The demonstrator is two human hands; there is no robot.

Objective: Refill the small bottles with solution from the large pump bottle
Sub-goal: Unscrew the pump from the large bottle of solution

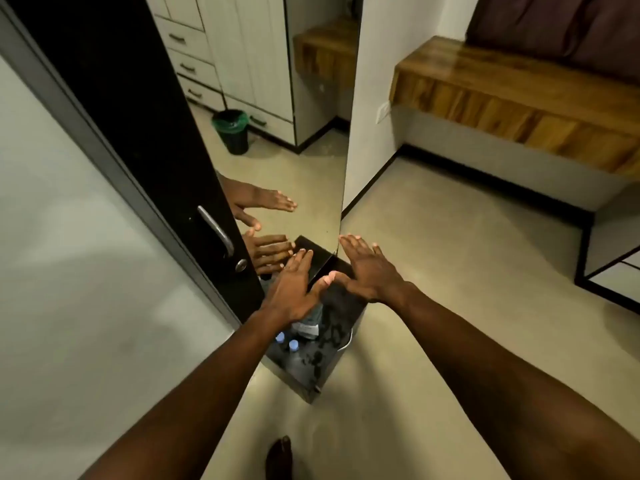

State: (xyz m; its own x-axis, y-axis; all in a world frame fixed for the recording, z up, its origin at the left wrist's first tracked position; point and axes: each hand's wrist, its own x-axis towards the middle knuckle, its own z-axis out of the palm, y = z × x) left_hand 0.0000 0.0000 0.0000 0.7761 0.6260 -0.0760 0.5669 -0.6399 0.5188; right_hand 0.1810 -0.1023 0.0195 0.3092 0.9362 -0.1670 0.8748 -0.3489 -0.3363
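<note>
Both of my hands hover flat, palms down, over a low black stand [341, 336] set against a mirror. My left hand [294, 289] is spread open with fingers apart, and it covers the top of a large clear bottle [308, 323] with a white label. My right hand [369, 271] is also open, just to the right, and the two thumbs nearly touch. Two small bottles with pale blue caps [280, 337] [293, 345] stand on the stand's near left part, under my left forearm. The large bottle's pump is hidden by my hand.
A tall mirror [304, 174] reflects my hands and a black bin with a green liner [232, 131]. A black door with a metal handle [216, 233] stands to the left. A wooden wall shelf [512, 98] is at the right. My foot [280, 457] is near the bottom edge.
</note>
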